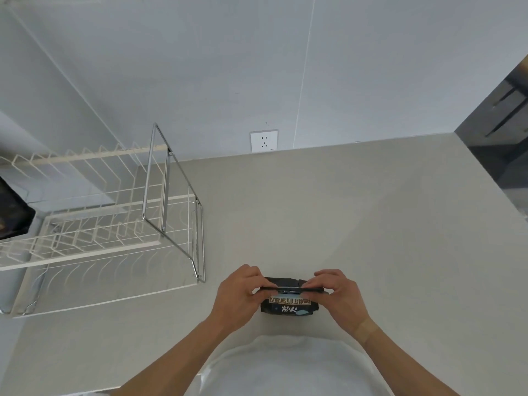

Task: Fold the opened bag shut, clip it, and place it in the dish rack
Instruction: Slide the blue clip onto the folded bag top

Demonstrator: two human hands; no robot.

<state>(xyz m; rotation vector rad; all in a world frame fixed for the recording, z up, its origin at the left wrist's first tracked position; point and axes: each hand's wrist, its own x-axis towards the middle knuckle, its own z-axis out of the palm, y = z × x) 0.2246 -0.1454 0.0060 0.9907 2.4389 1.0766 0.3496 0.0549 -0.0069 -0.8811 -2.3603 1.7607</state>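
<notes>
A small black bag (289,306) with pale lettering stands on the counter near me, its top folded over. A long thin black clip (291,289) lies across the fold. My left hand (239,295) pinches the clip's left end and the bag's top. My right hand (338,294) pinches the right end in the same way. The white wire dish rack (94,224) with a chrome frame stands to the left, well apart from the bag.
The beige counter (357,224) runs back to a grey wall with a white socket (263,141). A dark object (13,212) sits at the rack's far left. The counter's right edge drops off toward a dark floor.
</notes>
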